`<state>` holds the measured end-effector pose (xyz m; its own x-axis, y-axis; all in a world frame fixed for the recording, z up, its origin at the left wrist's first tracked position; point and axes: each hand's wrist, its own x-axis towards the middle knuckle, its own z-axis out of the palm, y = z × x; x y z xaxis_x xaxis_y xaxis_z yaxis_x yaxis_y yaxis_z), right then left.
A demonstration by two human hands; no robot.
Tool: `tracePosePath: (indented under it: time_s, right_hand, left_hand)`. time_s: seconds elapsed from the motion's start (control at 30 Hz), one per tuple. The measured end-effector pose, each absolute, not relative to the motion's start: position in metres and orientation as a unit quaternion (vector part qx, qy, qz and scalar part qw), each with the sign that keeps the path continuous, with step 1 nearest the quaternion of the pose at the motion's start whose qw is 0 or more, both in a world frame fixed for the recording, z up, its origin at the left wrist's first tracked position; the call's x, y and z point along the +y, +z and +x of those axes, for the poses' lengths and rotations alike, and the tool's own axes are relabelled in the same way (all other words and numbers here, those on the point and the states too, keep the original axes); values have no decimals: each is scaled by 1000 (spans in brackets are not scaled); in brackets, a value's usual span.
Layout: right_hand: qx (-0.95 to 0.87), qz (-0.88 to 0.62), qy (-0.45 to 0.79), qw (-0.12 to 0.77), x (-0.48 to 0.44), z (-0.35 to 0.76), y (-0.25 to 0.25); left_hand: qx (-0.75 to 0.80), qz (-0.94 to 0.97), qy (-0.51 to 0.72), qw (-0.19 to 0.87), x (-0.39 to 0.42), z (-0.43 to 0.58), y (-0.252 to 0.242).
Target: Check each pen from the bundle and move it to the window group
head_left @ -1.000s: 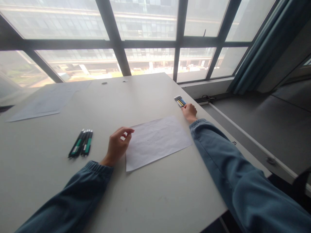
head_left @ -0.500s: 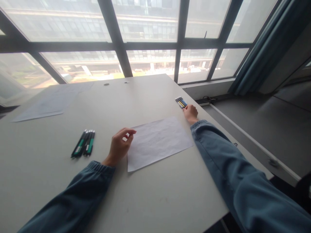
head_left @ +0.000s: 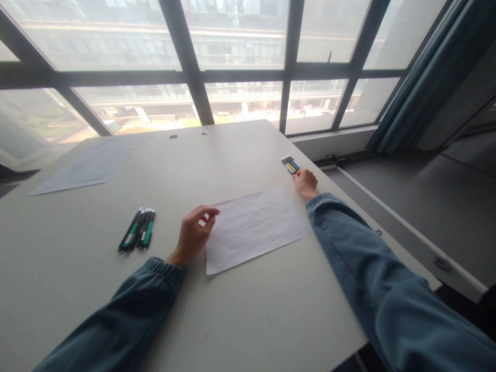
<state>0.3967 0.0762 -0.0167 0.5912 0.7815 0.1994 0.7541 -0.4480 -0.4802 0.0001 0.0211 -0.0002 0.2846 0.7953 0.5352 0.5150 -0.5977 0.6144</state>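
My right hand [head_left: 306,183] is closed at the near end of a row of several pens [head_left: 290,164], with yellow and blue ones among them, close to the table's right edge. Its fingers hide the lower ends of the pens. Over the left edge of a white sheet of paper [head_left: 256,227], my left hand [head_left: 197,227] is curled, thumb and fingertips drawn together, with nothing visible between them. To its left lies a bunch of several black pens with green grips [head_left: 137,230], untouched by either hand.
More white sheets [head_left: 85,163] lie at the table's far left. The white table [head_left: 248,320] ends on the right above a grey floor [head_left: 406,175]. Beyond its far edge stand framed windows [head_left: 240,98], with a blue curtain [head_left: 414,82] at the right.
The whole view has shifted slightly, so everything sits a little further right. Both hands keep their poses, and the pens and paper stay in place.
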Motion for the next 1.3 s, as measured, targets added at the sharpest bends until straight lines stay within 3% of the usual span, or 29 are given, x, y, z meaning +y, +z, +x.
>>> tracePosePath:
  time_s: [0.27, 0.53, 0.73, 0.9, 1.17, 1.3]
  right_hand:
    - [-497, -814, -11, 301, 68, 389, -17]
    - [-656, -667, -9, 353, 47, 347, 0]
    - [-715, -548, 82, 427, 22, 291, 13]
    - [-699, -536, 144, 450, 14, 267, 0]
    - [-753, -501, 114, 411, 11, 262, -17]
    - [-796, -481, 108, 352, 9, 261, -16]
  left_hand:
    - [410, 786, 431, 170, 20, -1, -2]
    - [415, 776, 437, 186, 19, 0, -1]
    - [411, 775, 440, 190, 17, 0, -4]
    - [390, 785, 433, 211, 17, 1, -7]
    - [407, 778, 431, 207, 15, 1, -4]
    - [419, 782, 418, 196, 19, 1, -7]
